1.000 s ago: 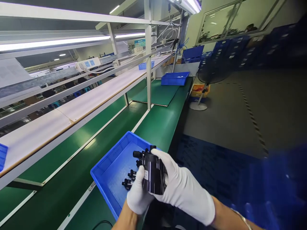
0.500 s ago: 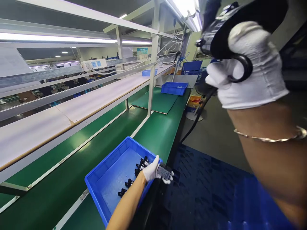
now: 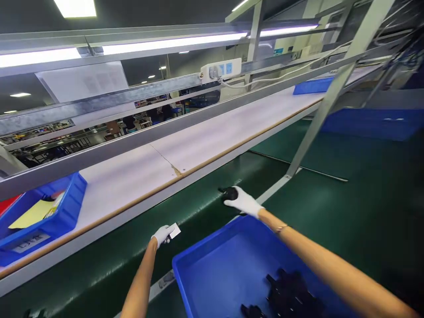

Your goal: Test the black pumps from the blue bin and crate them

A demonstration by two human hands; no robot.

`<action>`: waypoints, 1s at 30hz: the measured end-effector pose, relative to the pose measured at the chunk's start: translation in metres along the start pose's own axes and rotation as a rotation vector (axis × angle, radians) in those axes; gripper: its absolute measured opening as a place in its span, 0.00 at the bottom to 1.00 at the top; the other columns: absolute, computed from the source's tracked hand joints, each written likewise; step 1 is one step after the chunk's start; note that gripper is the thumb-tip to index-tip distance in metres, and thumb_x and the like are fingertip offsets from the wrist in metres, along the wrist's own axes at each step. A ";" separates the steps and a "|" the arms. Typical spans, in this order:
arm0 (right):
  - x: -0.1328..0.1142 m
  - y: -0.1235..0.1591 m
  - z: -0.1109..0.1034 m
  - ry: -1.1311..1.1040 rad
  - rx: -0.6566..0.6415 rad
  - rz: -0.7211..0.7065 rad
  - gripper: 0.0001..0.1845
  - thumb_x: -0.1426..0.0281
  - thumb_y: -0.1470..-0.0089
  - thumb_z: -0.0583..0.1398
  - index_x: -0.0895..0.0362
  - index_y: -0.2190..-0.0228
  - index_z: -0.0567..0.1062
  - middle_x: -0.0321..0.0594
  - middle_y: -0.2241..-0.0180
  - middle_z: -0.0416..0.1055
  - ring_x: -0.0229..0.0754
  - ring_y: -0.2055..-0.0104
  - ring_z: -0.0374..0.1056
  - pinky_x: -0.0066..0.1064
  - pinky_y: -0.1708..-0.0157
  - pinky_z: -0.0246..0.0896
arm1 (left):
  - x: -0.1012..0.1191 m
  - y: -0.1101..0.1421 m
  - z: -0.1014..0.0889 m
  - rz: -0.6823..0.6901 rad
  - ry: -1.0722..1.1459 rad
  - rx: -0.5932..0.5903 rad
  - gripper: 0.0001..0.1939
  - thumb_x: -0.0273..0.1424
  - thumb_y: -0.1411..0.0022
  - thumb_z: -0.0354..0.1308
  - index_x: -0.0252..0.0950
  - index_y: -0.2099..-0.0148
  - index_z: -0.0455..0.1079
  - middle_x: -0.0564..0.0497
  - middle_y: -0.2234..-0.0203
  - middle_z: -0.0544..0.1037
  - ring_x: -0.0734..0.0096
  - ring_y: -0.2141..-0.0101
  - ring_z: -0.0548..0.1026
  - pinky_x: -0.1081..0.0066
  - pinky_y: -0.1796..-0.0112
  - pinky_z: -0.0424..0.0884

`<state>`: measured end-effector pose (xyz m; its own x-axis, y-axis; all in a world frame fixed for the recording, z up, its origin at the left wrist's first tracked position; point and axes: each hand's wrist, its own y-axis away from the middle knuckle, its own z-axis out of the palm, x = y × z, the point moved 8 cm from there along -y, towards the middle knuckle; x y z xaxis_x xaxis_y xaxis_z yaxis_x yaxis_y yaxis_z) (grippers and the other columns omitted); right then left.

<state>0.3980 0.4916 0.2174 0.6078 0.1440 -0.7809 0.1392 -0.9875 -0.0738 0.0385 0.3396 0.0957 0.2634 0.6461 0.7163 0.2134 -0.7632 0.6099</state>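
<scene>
My left hand [image 3: 162,235], in a white glove, is closed around a small rectangular piece [image 3: 175,230] whose visible face looks pale; the rest of it is hidden by the fingers. It hangs over the dark green belt [image 3: 205,221]. Farther right, my gloved right hand [image 3: 245,202] grips a rounded black part [image 3: 229,193] with a short protrusion, just above the same belt. Whether the part touches the belt I cannot tell. Below my right forearm, a blue bin [image 3: 228,260] contains several black parts [image 3: 288,291], blurred by motion.
Behind the belt runs a white shelf [image 3: 205,137] with a wooden edge. A blue bin [image 3: 71,203] with yellow paper stands on it at left. A slanted metal post [image 3: 318,112] rises at right, before another blue bin [image 3: 371,123]. A power strip [image 3: 221,70] hangs above.
The view has swung left. My right hand has come down from close to the camera to the belt, with a black part in it. My left hand has moved from over the bin to the belt.
</scene>
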 end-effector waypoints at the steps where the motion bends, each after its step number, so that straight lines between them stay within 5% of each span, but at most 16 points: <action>1: -0.005 -0.012 0.044 0.028 -0.073 -0.022 0.15 0.64 0.36 0.62 0.60 0.52 0.73 0.40 0.59 0.75 0.40 0.62 0.73 0.36 0.61 0.73 | -0.012 -0.008 -0.012 -0.037 -0.004 0.080 0.16 0.38 0.32 0.58 0.34 0.47 0.70 0.46 0.54 0.77 0.65 0.59 0.77 0.60 0.58 0.78; 4: -0.025 -0.036 0.157 0.099 -0.242 -0.102 0.17 0.64 0.36 0.61 0.59 0.49 0.72 0.43 0.53 0.74 0.43 0.57 0.74 0.40 0.57 0.73 | -0.048 -0.010 -0.032 -0.090 0.007 0.307 0.19 0.36 0.33 0.60 0.35 0.43 0.68 0.44 0.46 0.73 0.57 0.49 0.75 0.51 0.50 0.74; 6: -0.034 -0.043 0.214 0.145 -0.327 -0.145 0.19 0.64 0.36 0.62 0.59 0.46 0.71 0.45 0.49 0.72 0.45 0.53 0.73 0.43 0.54 0.72 | -0.069 0.002 -0.034 -0.065 0.035 0.441 0.21 0.33 0.33 0.58 0.35 0.40 0.66 0.40 0.38 0.67 0.50 0.39 0.66 0.48 0.42 0.67; 8: -0.038 -0.044 0.257 0.183 -0.414 -0.180 0.21 0.64 0.36 0.62 0.58 0.44 0.70 0.46 0.46 0.70 0.47 0.51 0.72 0.45 0.52 0.72 | -0.085 0.018 -0.024 -0.004 0.096 0.501 0.23 0.32 0.32 0.55 0.36 0.37 0.62 0.39 0.33 0.61 0.52 0.32 0.57 0.55 0.37 0.61; 10: -0.039 -0.039 0.288 0.212 -0.507 -0.200 0.22 0.64 0.36 0.62 0.57 0.44 0.69 0.47 0.44 0.69 0.48 0.49 0.71 0.46 0.51 0.71 | -0.098 0.028 0.005 0.031 0.259 0.417 0.22 0.32 0.31 0.54 0.39 0.37 0.62 0.41 0.36 0.65 0.57 0.36 0.63 0.58 0.39 0.65; 11: -0.039 -0.034 0.298 0.224 -0.552 -0.202 0.21 0.64 0.36 0.62 0.57 0.44 0.70 0.47 0.45 0.69 0.48 0.49 0.71 0.46 0.51 0.72 | -0.105 0.028 0.031 0.012 0.496 0.280 0.21 0.34 0.31 0.56 0.40 0.38 0.64 0.42 0.37 0.66 0.55 0.38 0.66 0.53 0.40 0.67; 14: -0.041 -0.019 0.305 0.239 -0.646 -0.177 0.20 0.64 0.36 0.62 0.58 0.46 0.71 0.46 0.47 0.71 0.47 0.50 0.72 0.45 0.52 0.72 | -0.103 0.031 0.106 -0.083 0.701 0.000 0.17 0.42 0.34 0.60 0.51 0.44 0.70 0.46 0.43 0.72 0.54 0.45 0.73 0.55 0.53 0.77; 18: -0.041 -0.002 0.252 0.205 -0.631 -0.142 0.18 0.63 0.36 0.61 0.58 0.47 0.72 0.45 0.48 0.72 0.46 0.51 0.72 0.45 0.52 0.72 | -0.083 0.040 0.204 -0.200 0.734 -0.212 0.16 0.41 0.36 0.62 0.54 0.46 0.70 0.46 0.46 0.74 0.54 0.48 0.75 0.57 0.59 0.78; 22: -0.007 0.032 0.125 0.145 -0.502 -0.110 0.17 0.63 0.36 0.61 0.58 0.49 0.74 0.45 0.48 0.72 0.47 0.49 0.71 0.47 0.48 0.69 | -0.066 0.066 0.295 -0.294 0.783 -0.333 0.16 0.37 0.35 0.62 0.46 0.45 0.70 0.46 0.47 0.75 0.55 0.49 0.75 0.55 0.56 0.77; 27: 0.108 0.140 -0.073 0.081 -0.165 0.152 0.16 0.61 0.34 0.58 0.59 0.52 0.75 0.43 0.53 0.75 0.45 0.53 0.73 0.45 0.50 0.69 | -0.037 0.083 0.383 -0.367 0.823 -0.350 0.17 0.37 0.32 0.58 0.34 0.45 0.69 0.45 0.51 0.76 0.64 0.57 0.77 0.60 0.57 0.78; 30: 0.181 0.237 -0.129 0.030 -0.068 0.392 0.16 0.60 0.32 0.57 0.60 0.58 0.75 0.38 0.64 0.75 0.39 0.65 0.73 0.36 0.60 0.72 | -0.015 0.081 0.416 -0.393 0.823 -0.335 0.14 0.35 0.31 0.58 0.33 0.47 0.70 0.46 0.54 0.77 0.67 0.60 0.77 0.63 0.61 0.78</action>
<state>0.6417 0.2919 0.1390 0.6476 -0.2404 -0.7231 -0.0572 -0.9616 0.2685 0.4430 0.2647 -0.0066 -0.5374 0.7549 0.3759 -0.1672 -0.5322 0.8299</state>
